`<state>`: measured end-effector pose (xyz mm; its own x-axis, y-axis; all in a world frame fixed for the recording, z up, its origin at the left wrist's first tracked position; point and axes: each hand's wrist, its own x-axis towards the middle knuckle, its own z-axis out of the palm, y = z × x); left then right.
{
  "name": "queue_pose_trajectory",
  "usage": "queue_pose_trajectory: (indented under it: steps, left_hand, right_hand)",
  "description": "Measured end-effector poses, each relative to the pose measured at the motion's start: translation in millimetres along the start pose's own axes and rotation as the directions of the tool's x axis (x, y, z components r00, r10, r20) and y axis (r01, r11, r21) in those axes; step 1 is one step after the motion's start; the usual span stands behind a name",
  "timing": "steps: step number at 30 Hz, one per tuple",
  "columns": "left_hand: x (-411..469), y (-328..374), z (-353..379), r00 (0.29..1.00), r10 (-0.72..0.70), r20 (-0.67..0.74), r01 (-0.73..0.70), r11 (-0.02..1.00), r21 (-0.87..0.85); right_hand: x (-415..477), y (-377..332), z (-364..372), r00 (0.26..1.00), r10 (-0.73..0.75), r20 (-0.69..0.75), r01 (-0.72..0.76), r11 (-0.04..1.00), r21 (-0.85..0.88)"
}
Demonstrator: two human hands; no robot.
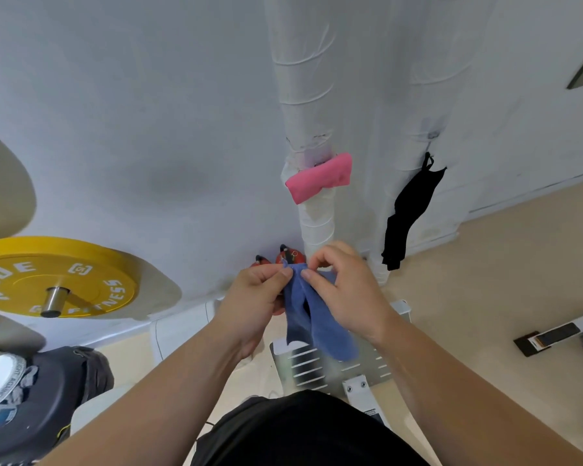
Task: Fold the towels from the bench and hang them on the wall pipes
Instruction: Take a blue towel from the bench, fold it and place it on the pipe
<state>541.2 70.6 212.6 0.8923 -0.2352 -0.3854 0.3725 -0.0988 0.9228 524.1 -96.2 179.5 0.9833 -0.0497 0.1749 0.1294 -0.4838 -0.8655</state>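
A gym corner here: a pale white wall [148, 129], beige floor [485, 297], and two pipes running up the wall, a white tape-wrapped pipe [313, 95] and a second wrapped pipe [418, 95] beside it. A folded pink towel [320, 178] sits draped on the first, and a black cloth [408, 210] hangs from the other. Down in front, a small blue terry towel [317, 324] hangs between both hands, below the pink one and not touching either pipe. The left hand [260, 297] pinches the top edge between thumb and forefinger. The right hand [344, 290] pinches the same edge just beside it, its other fingers curled. The towel droops in two soft lobes. It looks light and limp, likely to collapse wherever it isn't held. The best hold looks like the top corners, pinched and drawn apart so the cloth hangs flat for folding.
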Motion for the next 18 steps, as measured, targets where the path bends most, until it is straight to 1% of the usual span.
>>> queue_pose_trajectory:
  steps: [2, 5, 8, 14, 16, 18]
  left_hand:
    - [0.5, -1.0, -0.7, 1.0, 0.006, -0.018, -0.006, 1.0, 0.004]
    - [1.3, -1.7, -0.5, 0.997, 0.028, -0.068, -0.028, 1.0, 0.003]
    - [-1.1, -1.3, 2.7, 0.997, 0.046, -0.054, -0.047, 0.999, -0.012]
    - [-6.1, -4.0, 4.9, 0.998, 0.069, 0.001, -0.069, 0.995, -0.078]
    - [-6.5, -4.7, 5.0, 0.996, 0.094, 0.007, -0.093, 0.994, -0.064]
    - [-7.1, -4.5, 5.6, 0.991, 0.136, 0.012, -0.136, 0.991, -0.014]
  right_hand:
    - [1.5, 0.2, 2.2, 0.998, -0.06, 0.014, 0.06, 0.997, -0.045]
    - [1.8, -2.9, 5.7, 0.995, -0.099, -0.007, 0.099, 0.994, -0.043]
    - [1.8, -5.3, 9.4, 0.993, -0.121, -0.013, 0.121, 0.992, -0.03]
    - [-0.2, -6.8, 9.0, 0.994, -0.087, -0.069, 0.09, 0.995, 0.033]
    - [-1.6, -7.4, 8.8, 0.994, -0.08, -0.068, 0.082, 0.996, 0.036]
    - [-2.6, -8.7, 10.4, 0.996, -0.069, -0.062, 0.072, 0.997, 0.035]
